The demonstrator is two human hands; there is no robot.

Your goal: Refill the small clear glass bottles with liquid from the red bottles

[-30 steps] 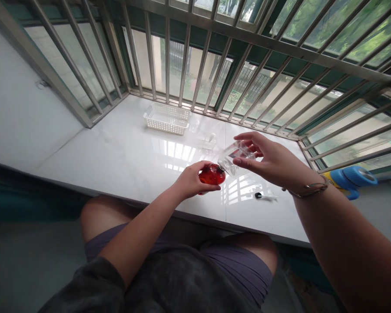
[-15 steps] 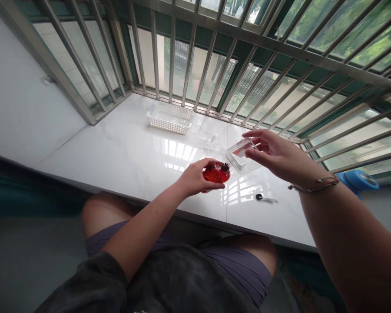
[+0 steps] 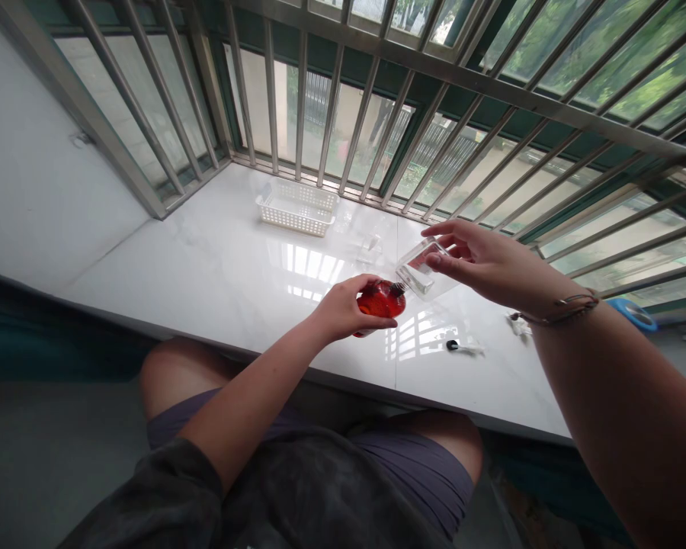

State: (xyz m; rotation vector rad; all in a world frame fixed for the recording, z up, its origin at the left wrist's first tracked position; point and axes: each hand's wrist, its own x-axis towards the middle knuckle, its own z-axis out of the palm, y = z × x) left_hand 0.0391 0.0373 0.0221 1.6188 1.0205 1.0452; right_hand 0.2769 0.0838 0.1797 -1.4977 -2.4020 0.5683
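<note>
My left hand [image 3: 343, 309] is wrapped round a bottle of red liquid [image 3: 382, 300], tilted with its dark neck pointing right. My right hand [image 3: 463, 248] grips a clear, box-shaped container [image 3: 420, 267], its end tilted toward the bottle's neck. The neck meets or nearly meets the container's lower left edge; whether they touch I cannot tell. Reddish colour shows through the container, perhaps fingers seen through it. On the counter below my right hand lies a small black-topped piece with a clear stem [image 3: 463, 347], like a dropper or pump cap.
A white perforated basket [image 3: 297, 221] stands at the back left of the glossy white counter [image 3: 217, 267]. Small clear pieces [image 3: 369, 245] lie right of it. Metal window bars [image 3: 343, 114] rise behind. A blue round object [image 3: 633, 314] and a crumpled whitish item [image 3: 519, 326] sit by my right wrist.
Both hands keep their grips with the bottle and container mouth to mouth. My right forearm has shifted slightly, showing the crumpled whitish item and covering more of the blue object.
</note>
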